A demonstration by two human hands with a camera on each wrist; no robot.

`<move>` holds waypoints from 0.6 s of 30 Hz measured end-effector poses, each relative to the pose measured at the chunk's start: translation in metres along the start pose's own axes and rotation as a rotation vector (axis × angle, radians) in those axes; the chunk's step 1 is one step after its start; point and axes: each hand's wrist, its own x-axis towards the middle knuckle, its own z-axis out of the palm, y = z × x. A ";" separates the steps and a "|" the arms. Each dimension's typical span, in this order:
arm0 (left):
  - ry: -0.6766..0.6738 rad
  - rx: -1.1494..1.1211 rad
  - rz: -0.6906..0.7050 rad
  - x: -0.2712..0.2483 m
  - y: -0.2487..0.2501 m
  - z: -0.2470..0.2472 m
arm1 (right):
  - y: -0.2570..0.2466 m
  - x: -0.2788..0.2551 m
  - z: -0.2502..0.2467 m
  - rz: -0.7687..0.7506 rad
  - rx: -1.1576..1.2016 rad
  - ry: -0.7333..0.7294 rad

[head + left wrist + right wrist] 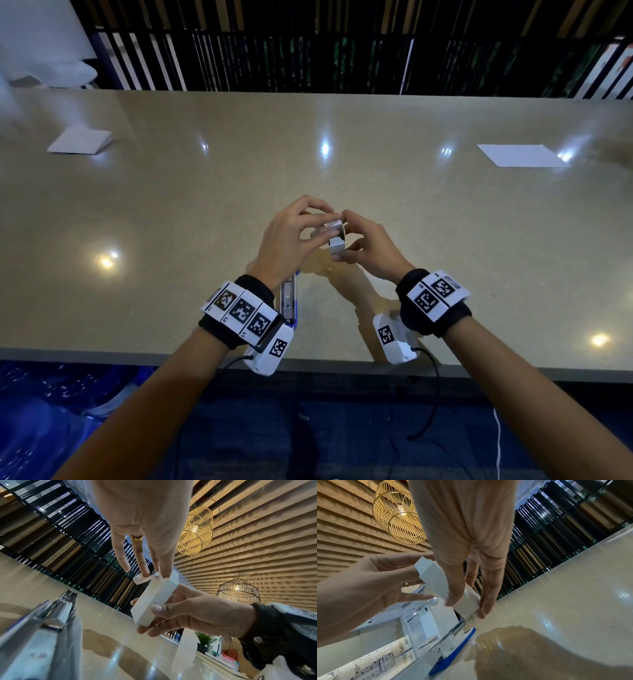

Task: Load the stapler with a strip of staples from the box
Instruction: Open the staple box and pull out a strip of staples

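Both hands (294,236) (368,248) grip the staple box (336,240) over a glossy beige table (445,222), dark slats (308,44) behind.

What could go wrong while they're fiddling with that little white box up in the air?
The box is held above the table by the right hand while the left hand works its open flap; staples might spill. The stapler lies open under the left wrist, which might knock it.

dim room, lamp glare spots on the glossy table (376,130), edges warped.
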 end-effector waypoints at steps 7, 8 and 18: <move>-0.105 -0.010 -0.042 0.003 0.004 -0.005 | -0.001 -0.001 0.001 0.003 -0.026 0.021; -0.097 0.007 -0.019 0.003 0.003 -0.006 | -0.001 -0.002 0.001 -0.001 -0.037 0.025; 0.020 0.107 0.111 0.000 0.005 -0.005 | -0.006 0.000 0.000 -0.066 -0.154 0.110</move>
